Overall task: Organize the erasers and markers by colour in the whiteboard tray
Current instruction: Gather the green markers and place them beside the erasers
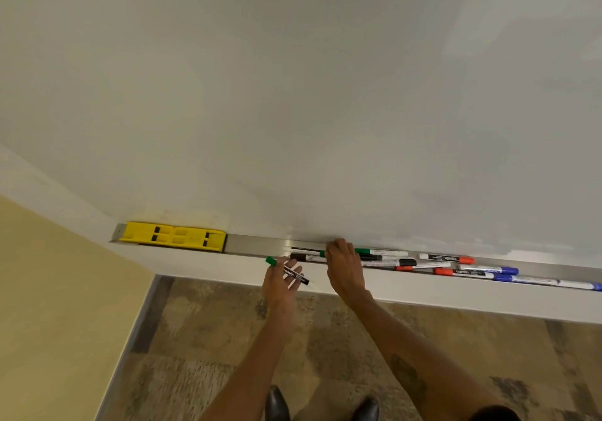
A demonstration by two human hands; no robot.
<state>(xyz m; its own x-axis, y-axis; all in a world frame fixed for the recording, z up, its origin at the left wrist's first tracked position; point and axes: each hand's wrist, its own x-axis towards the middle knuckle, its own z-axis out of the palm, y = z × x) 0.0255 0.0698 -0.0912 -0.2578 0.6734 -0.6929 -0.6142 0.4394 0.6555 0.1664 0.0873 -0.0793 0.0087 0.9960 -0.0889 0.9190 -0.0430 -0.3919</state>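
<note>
A metal whiteboard tray [254, 244] runs under the board. Two yellow erasers [172, 236] lie end to end at its left end. My left hand [281, 280] holds a green-capped marker [288, 272] just in front of the tray. My right hand [342, 262] reaches into the tray, fingers on a green marker [379, 252] among black markers [306, 257]. Further right lie red-capped markers [446, 258] and blue-capped markers [488, 270], loosely mixed.
The whiteboard [293, 94] fills the upper view. A yellow wall [49, 306] stands at the left. Patterned carpet [211, 339] lies below, with the person's dark shoes [277, 404] at the bottom. A bare stretch of tray lies between the erasers and the markers.
</note>
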